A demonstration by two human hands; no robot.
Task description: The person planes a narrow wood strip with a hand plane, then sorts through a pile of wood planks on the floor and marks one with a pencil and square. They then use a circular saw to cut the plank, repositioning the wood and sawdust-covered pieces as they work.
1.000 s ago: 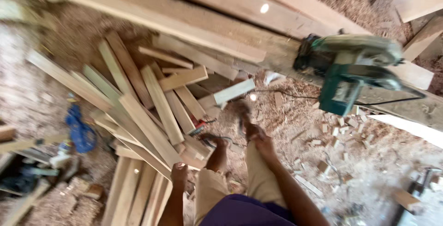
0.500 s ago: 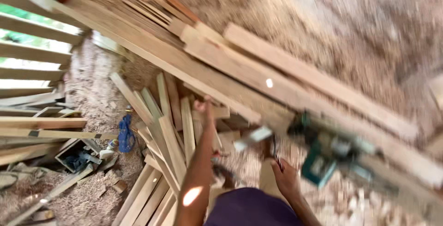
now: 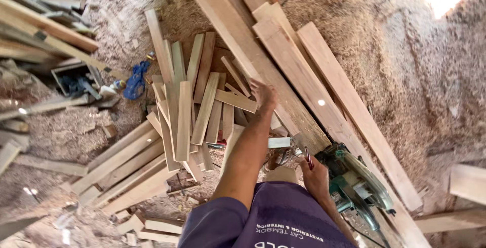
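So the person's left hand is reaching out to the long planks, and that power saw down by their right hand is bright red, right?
Not quite. The left hand does reach out to the long planks, but the power saw by the right hand is green, not red. The head view shows its green housing resting on the planks near the lower right.

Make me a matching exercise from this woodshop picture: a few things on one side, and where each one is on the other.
Things:
1. left hand
2. right hand
3. blue cloth
4. saw

Places:
A. on the sawdust left of the loose slats
B. on the long planks, lower right
C. stretched out to the planks' edge, above the slats
D. low, just left of the green tool

Pairs: 1-C, 2-D, 3-A, 4-B
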